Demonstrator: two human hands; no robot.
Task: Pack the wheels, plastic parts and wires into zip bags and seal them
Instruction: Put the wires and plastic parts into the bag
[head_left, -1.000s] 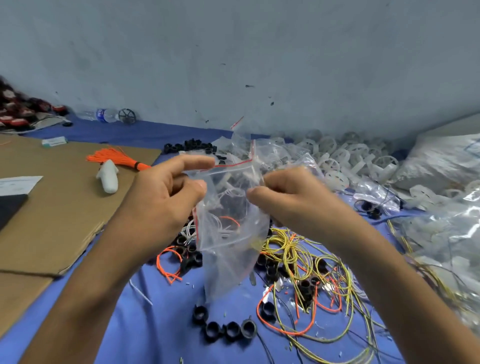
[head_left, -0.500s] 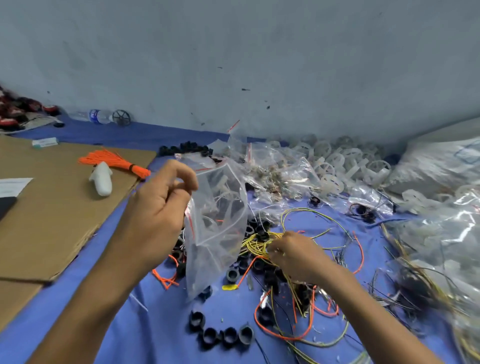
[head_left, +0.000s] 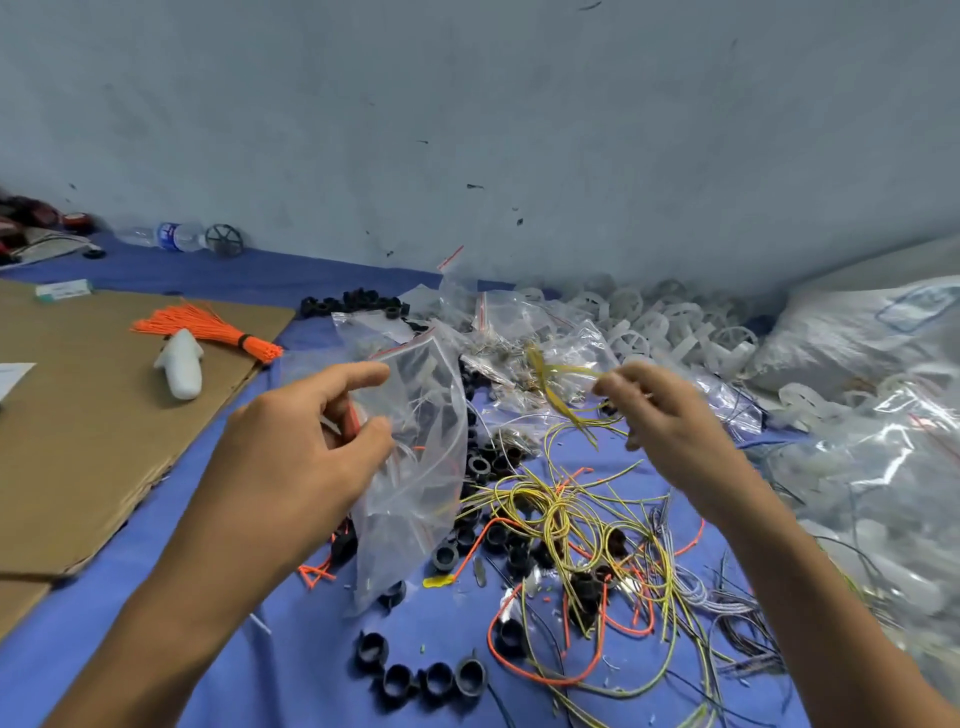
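With the left hand, grips a clear zip bag at its red-striped mouth: thumb and curled fingers pinching one edge, index finger stretched across the top. Holds it raised above the blue cloth, lower corner hanging down among the loose parts. Inside, seen through the film, pale plastic pieces and a bit of orange wire; hard to tell what else.

With the right hand, pinches a few yellow wires between thumb and fingertips, lifted just right of the bag's mouth and apart from it. Blurred, the ends drooping toward the cloth.

Underneath, between the two forearms, a tangle of wires in yellow, orange and grey, mixed with black wheels; four of these in a row nearest the camera. Farther back, against the wall, a heap of white plastic wheels, with empty zip bags just left of it. Along the right edge, filled bags.

To the left, a sheet of cardboard lying on the cloth, carrying an orange bundle and, touching it, a white plastic piece. By the far wall, a water bottle on its side.
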